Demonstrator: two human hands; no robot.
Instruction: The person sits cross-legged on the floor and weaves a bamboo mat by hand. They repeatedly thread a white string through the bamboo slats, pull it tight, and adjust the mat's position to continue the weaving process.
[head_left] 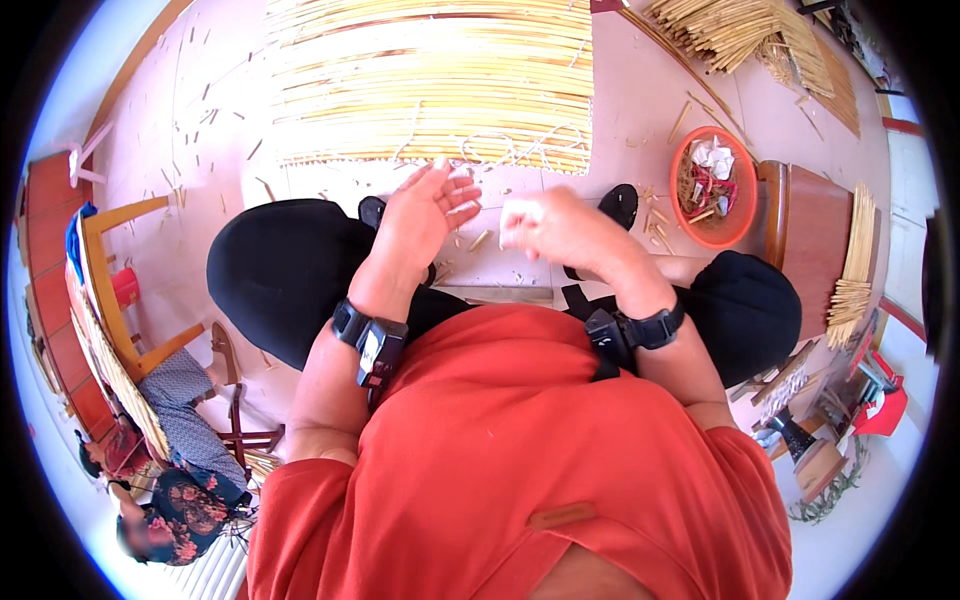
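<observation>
Black-strapped at the wrist, the bare left hand (425, 212) has its fingers loosely spread; the bare right hand (557, 226) curls inward, too blurred to tell whether it holds anything. Just beyond, loose white cord (505, 152) loops over the near edge of a flat yellow mat (430, 65) of thin parallel stalks, well inside the left edge of the pale tiled floor (632, 115).

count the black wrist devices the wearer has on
2: the left device is strapped just behind the left hand, the right device just behind the right hand.
</observation>
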